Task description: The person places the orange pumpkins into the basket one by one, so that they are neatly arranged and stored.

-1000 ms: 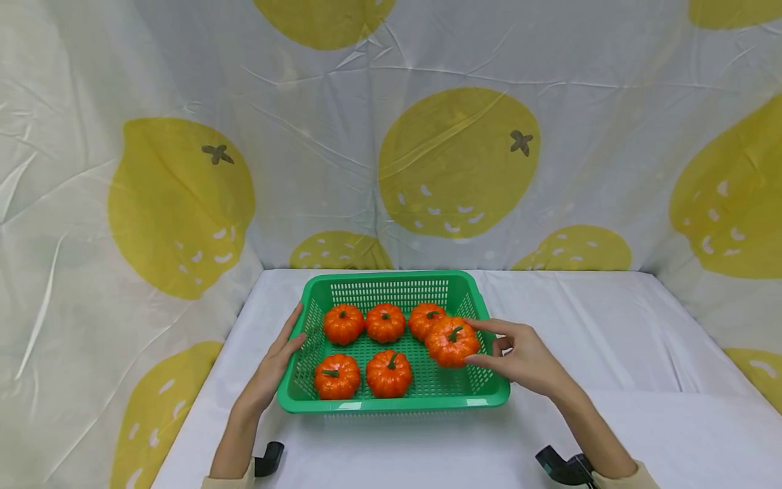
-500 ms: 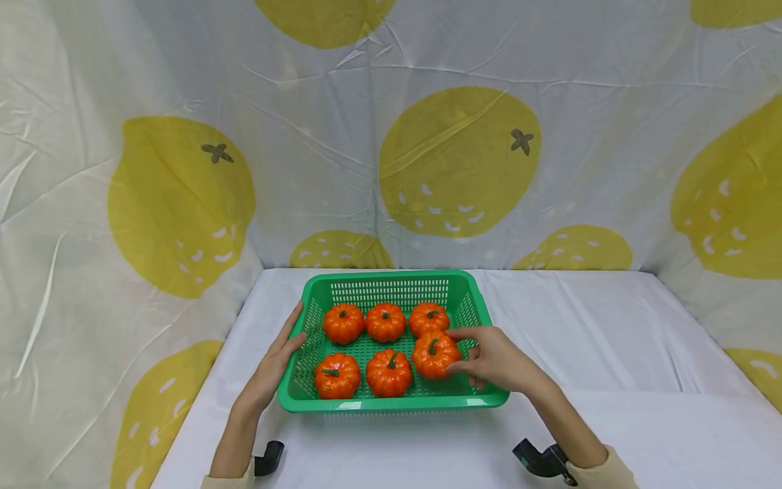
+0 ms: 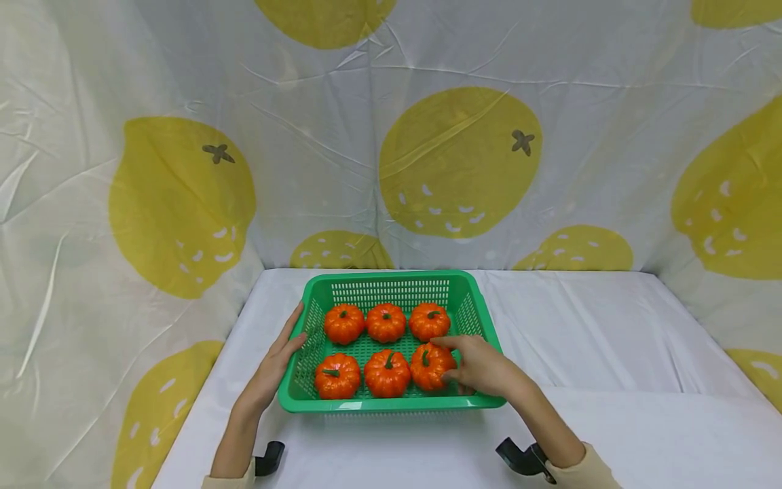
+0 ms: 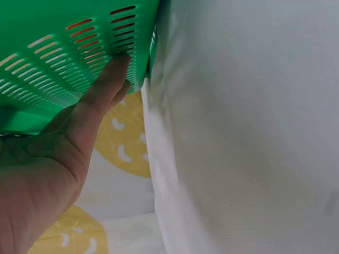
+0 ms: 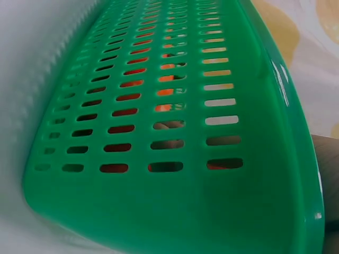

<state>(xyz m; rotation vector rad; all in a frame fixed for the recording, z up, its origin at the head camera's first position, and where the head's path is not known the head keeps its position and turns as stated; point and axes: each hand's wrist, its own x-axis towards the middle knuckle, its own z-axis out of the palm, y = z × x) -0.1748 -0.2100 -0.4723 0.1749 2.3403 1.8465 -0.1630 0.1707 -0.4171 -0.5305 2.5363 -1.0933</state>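
Observation:
A green plastic basket (image 3: 400, 404) holds small orange pumpkins. Three of them, such as the middle pumpkin (image 3: 385, 322), form the back row. In front sit a left pumpkin (image 3: 337, 377), a centre pumpkin (image 3: 387, 373) and, at the right, the pumpkin (image 3: 427, 370) that my right hand (image 3: 479, 367) pinches between thumb and fingers. My left hand (image 3: 271, 370) rests against the basket's left side; the left wrist view has its straight fingers (image 4: 100, 95) touching the slotted wall. The right wrist view looks at the basket's outer wall (image 5: 238, 206), which mostly hides the right hand.
A white cloth (image 3: 586, 326) covers the table under the basket. Behind and at both sides hangs a pale curtain (image 3: 318, 156) printed with yellow lemons. Black wrist camera mounts (image 3: 269, 459) sit by the cuffs.
My right hand has carried the pumpkin left and toward me, lowering it from beside the back row to the front row's right end. The left hand and basket stay put.

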